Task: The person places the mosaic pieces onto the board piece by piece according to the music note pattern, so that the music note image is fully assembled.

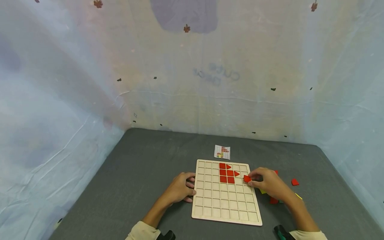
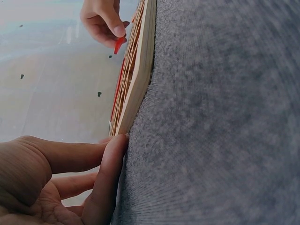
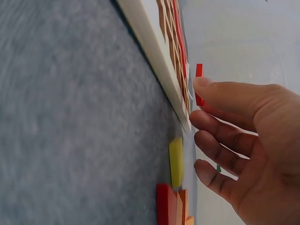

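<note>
A pale wooden board (image 1: 212, 203) with a grid of square cells lies on the dark cloth. Several red square tiles (image 1: 223, 172) and two red triangular tiles (image 1: 236, 173) sit in its upper cells. My right hand (image 1: 271, 184) pinches another red tile (image 1: 247, 179) between thumb and forefinger over the board's right side. Seen edge-on in the right wrist view, this tile (image 3: 199, 84) is a thin flat piece. Along the board's left edge, my left hand (image 1: 179, 188) rests with fingertips and thumb spread apart against the rim.
Behind the board lies a small printed card (image 1: 222, 152) with a coloured block picture. Loose red and yellow pieces (image 3: 176, 161) lie right of the board, partly hidden under my right hand. One red piece (image 1: 295, 182) sits farther right. A pale sheet (image 1: 192, 110) hangs behind the table.
</note>
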Demonstrator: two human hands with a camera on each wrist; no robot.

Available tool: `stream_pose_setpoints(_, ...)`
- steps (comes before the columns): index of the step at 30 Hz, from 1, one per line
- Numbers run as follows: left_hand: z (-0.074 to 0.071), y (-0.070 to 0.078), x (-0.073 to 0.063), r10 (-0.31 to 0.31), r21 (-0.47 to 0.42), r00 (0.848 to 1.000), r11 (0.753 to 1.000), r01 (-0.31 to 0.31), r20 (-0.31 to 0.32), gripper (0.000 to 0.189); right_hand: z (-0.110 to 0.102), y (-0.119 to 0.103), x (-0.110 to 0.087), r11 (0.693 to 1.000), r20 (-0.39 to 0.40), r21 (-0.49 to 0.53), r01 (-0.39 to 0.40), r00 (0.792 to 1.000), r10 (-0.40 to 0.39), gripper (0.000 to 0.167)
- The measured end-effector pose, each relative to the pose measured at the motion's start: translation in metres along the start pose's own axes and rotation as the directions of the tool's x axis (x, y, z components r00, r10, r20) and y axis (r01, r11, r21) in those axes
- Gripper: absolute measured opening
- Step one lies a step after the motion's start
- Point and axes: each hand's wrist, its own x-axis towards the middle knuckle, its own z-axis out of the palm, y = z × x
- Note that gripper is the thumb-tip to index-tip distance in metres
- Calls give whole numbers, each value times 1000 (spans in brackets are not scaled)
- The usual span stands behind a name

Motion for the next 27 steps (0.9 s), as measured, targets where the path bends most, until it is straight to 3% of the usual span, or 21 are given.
stream_pose_setpoints(9,0,-2,0,7,0,1000,1000,-7,2,68,8,-6,8,998,-6,-39,41,999,-41,24)
stream_pose_setpoints(19,0,-1,1,2,-1,1000,1000,-2,5,68,14,-9,13,998,44,27,49,998,-50,24)
stream_pose_setpoints(27,0,-2,1,7,-7,1000,1000,-7,3,69,17,-11,13,999,51,22,44,998,-45,26)
